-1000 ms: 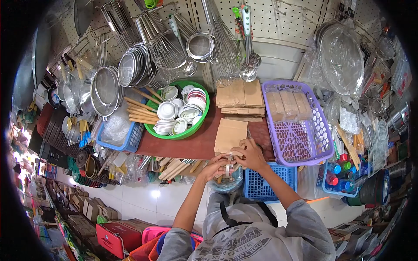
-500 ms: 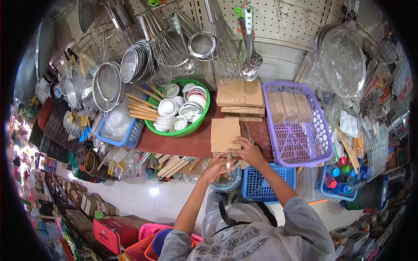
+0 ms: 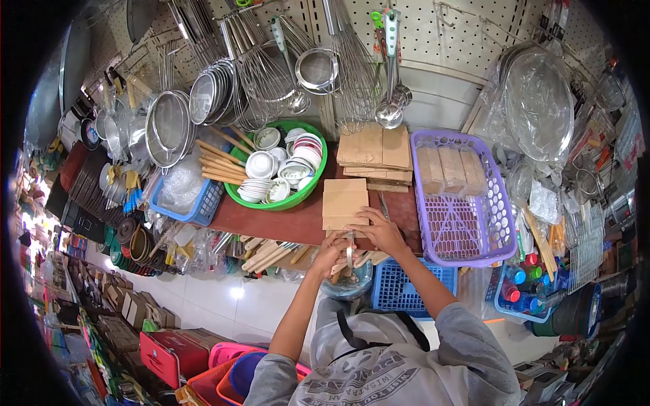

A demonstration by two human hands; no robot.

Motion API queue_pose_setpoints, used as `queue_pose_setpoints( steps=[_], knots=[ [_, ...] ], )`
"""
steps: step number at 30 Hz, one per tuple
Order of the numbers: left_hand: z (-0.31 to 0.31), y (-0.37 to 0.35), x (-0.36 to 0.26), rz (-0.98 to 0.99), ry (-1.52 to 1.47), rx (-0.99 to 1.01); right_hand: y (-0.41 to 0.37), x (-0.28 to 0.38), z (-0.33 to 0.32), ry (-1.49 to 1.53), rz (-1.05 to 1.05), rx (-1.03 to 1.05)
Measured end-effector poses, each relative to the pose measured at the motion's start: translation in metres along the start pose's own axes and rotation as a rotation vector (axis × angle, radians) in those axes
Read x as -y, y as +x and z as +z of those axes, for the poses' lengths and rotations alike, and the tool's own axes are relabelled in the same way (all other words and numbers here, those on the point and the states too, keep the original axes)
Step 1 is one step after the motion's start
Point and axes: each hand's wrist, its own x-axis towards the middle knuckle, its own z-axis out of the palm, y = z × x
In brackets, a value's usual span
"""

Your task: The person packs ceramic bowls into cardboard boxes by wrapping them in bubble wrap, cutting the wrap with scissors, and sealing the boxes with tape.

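A folded piece of brown cardboard (image 3: pixel 344 201) lies flat at the front edge of the red-brown shelf. Below its near edge my left hand (image 3: pixel 329 253) is closed around a roll of tape (image 3: pixel 350 247), which looks clear and stands on edge. My right hand (image 3: pixel 380 231) rests at the cardboard's near right corner, its fingers bent close to the tape. Whether those fingers pinch the tape's end or only press on the cardboard is too small to tell. Scissors, partly hidden, lie beside the cardboard near my right hand.
Behind the cardboard is a stack of flat cardboard (image 3: pixel 374 150). To the left stands a green basin (image 3: pixel 317 181) of small bowls and wooden-handled tools. A purple basket (image 3: pixel 500 223) with wrapped brown blocks is on the right. Whisks (image 3: pixel 261 81) and strainers hang above. A blue basket (image 3: pixel 406 281) sits below.
Both hands and the cardboard have shifted slightly left in view, and the camera has tilted a little. The left hand still holds the tape roll.
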Motion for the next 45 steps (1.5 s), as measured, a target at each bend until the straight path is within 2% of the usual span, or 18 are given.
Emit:
queue_pose_setpoints(
  steps=[15, 18, 21, 24, 26, 28, 30, 33, 36, 39, 42, 45],
  knots=[
    [0.001, 0.007, 0.010, -0.003, 0.007, -0.024, 0.001, 0.010, -0.008, 0.109, 0.032, 0.033],
    [-0.004, 0.008, 0.010, -0.012, 0.017, -0.003, -0.001, 0.023, -0.021, 0.121, 0.121, -0.068],
    [-0.004, 0.006, 0.007, -0.022, 0.005, 0.004, -0.010, 0.020, -0.023, 0.084, 0.369, -0.041],
    [-0.005, 0.007, 0.009, -0.022, 0.020, -0.005, -0.029, 0.002, 0.002, -0.177, 0.574, 0.008],
    [-0.005, 0.008, 0.011, -0.017, 0.010, 0.006, -0.048, -0.028, 0.031, -0.167, 0.695, 0.079],
    [-0.004, 0.008, 0.011, -0.007, 0.007, 0.013, -0.046, -0.020, 0.022, -0.188, 0.784, 0.189],
    [-0.003, 0.006, 0.011, 0.006, 0.011, 0.016, -0.039, -0.003, 0.000, -0.240, 0.842, 0.341],
    [-0.005, 0.006, 0.013, 0.022, 0.014, 0.027, -0.036, -0.005, -0.003, -0.140, 0.874, 0.386],
    [-0.004, 0.005, 0.012, 0.020, 0.026, 0.016, -0.038, -0.003, 0.002, -0.276, 0.782, 0.230],
    [-0.003, 0.001, 0.010, 0.012, 0.005, 0.010, -0.036, -0.017, -0.011, 0.147, 0.794, 0.331],
    [-0.004, 0.000, 0.010, 0.012, 0.013, 0.018, -0.029, -0.015, -0.025, 0.505, 0.933, 0.431],
    [-0.010, 0.003, 0.012, 0.024, 0.007, 0.051, -0.029, 0.001, -0.024, 0.538, 0.963, 0.249]
  ],
)
